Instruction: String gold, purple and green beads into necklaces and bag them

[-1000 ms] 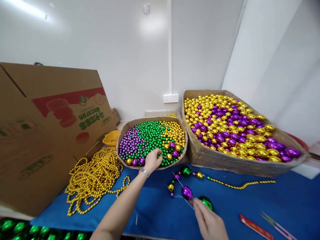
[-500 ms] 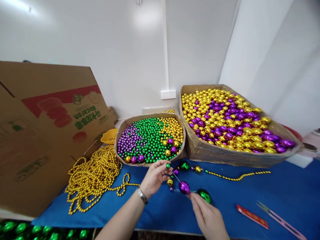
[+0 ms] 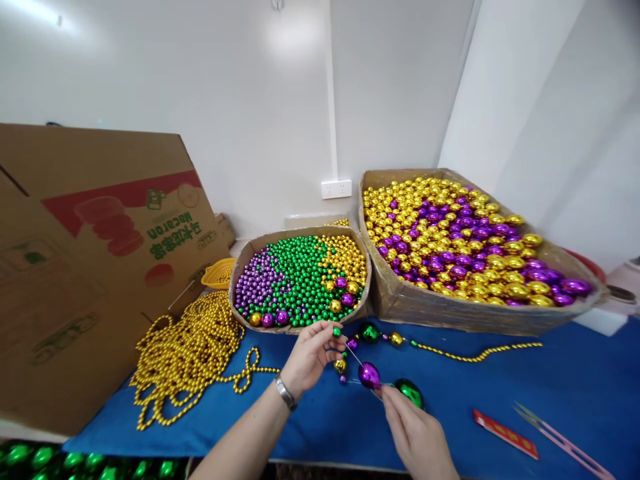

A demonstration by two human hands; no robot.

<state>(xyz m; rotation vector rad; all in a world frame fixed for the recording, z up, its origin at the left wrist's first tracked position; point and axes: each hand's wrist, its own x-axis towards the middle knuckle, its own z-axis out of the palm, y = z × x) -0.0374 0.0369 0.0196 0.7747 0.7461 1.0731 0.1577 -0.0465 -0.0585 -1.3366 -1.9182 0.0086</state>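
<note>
My left hand [image 3: 311, 357] pinches a small green bead [image 3: 337, 331] between thumb and fingertips, in front of the smaller bead box. A taut pale string runs from it down to a large purple bead [image 3: 369, 375]. At that bead's lower right, my right hand [image 3: 417, 430] is closed, its fingertips at the bead's end and on the string. Just beyond the right fingers a large green bead [image 3: 409, 392] lies on the cloth. Behind the hands, more strung beads, among them a gold bead [image 3: 341, 366] and a green bead [image 3: 369, 332], lead to a thin gold bead chain [image 3: 475, 357].
A box of small beads [image 3: 239, 267] stands behind my hands, with a larger box of gold and purple beads [image 3: 450, 319] to its right. Gold bead strands [image 3: 190, 353] lie at left beside a carton [image 3: 100, 280]. A red packet [image 3: 505, 433] and pink-handled tweezers [image 3: 565, 440] lie at right.
Hardly anything differs. The large purple bead and my right fingertips have shifted very slightly; both hands keep their holds.
</note>
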